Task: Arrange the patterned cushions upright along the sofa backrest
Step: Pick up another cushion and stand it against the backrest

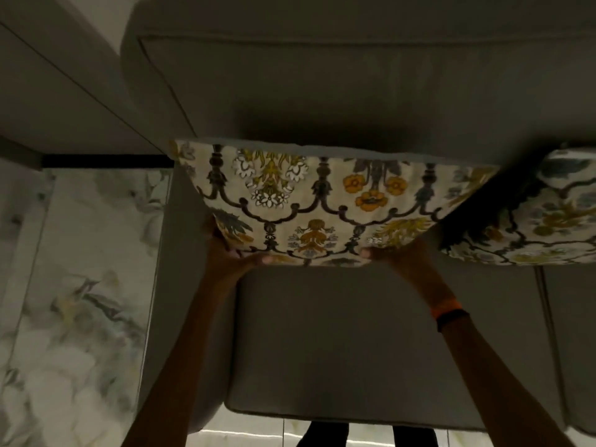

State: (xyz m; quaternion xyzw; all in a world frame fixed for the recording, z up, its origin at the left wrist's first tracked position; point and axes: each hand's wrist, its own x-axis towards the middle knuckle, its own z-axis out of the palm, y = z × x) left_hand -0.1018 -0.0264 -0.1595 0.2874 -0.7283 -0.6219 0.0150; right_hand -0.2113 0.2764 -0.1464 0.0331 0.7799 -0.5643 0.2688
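A cream cushion (325,201) with dark scrolls and yellow, orange and white flowers leans against the grey sofa backrest (322,85) at the sofa's left end. My left hand (232,253) grips its lower left corner. My right hand (400,256) holds its lower right edge, thumb on the front. A second patterned cushion (541,221) stands to the right, partly behind the first one's right corner and cut off by the frame edge.
The grey seat cushion (338,333) stretches below the hands, with a seam to another seat at the right. The sofa's left armrest (174,253) borders a marbled tile floor (80,285). A grey wall panel (48,91) rises at the upper left.
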